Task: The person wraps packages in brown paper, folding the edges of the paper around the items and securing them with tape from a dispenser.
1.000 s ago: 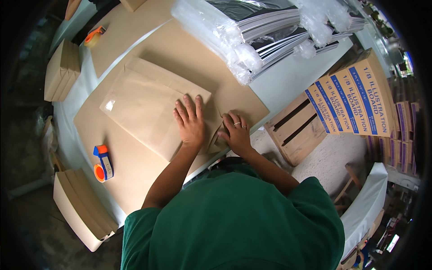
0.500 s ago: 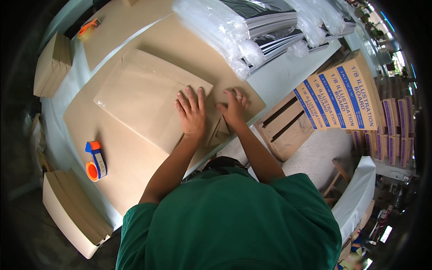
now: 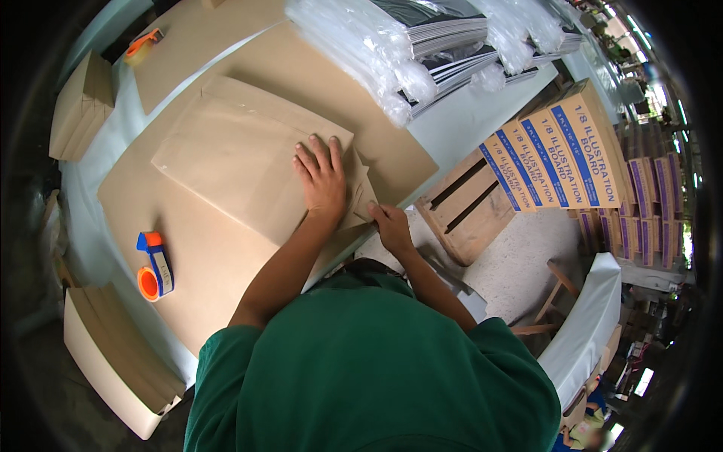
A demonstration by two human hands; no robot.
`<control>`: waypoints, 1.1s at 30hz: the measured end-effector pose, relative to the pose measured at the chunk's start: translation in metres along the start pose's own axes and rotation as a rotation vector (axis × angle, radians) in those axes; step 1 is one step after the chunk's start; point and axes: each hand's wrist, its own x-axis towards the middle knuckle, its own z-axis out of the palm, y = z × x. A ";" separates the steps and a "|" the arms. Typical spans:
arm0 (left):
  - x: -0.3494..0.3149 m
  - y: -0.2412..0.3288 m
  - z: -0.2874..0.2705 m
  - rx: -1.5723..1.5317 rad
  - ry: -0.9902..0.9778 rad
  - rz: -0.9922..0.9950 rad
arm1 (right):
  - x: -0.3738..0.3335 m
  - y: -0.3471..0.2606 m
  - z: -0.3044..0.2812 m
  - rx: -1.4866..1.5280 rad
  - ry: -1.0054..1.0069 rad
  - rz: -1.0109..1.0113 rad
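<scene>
A flat package in brown kraft paper [image 3: 241,151] lies at an angle in front of me, on a larger sheet of brown paper [image 3: 188,256]. My left hand [image 3: 324,181] rests on top of it near its right end, palm down with the fingers spread. At that end, folded paper flaps [image 3: 359,197] stick out. My right hand [image 3: 391,228] has its thumb and fingers closed on the outer edge of a flap, beside the table edge. Left of the package sits a blue and orange tape dispenser [image 3: 156,267] with a roll in it.
Plastic-wrapped stacks of dark boards [image 3: 452,45] lie at the back. Printed cartons [image 3: 557,154] stand on the right, near a wooden pallet [image 3: 467,207]. Brown paper bundles [image 3: 113,354] are on the left. Another tape dispenser [image 3: 143,47] lies far left.
My right hand has come nearer me, from lying on the paper past the flap to gripping the flap's edge. The end flaps are now raised and spread outward. My left hand stays on the package.
</scene>
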 end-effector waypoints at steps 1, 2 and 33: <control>-0.003 -0.005 -0.002 -0.019 -0.020 0.039 | 0.002 -0.009 0.000 0.056 -0.022 -0.059; -0.005 -0.015 -0.003 -0.037 -0.040 0.082 | 0.004 -0.019 -0.001 0.096 -0.055 -0.091; -0.038 -0.118 -0.023 -1.321 0.004 -0.184 | 0.014 -0.029 0.091 -0.519 -0.047 -0.650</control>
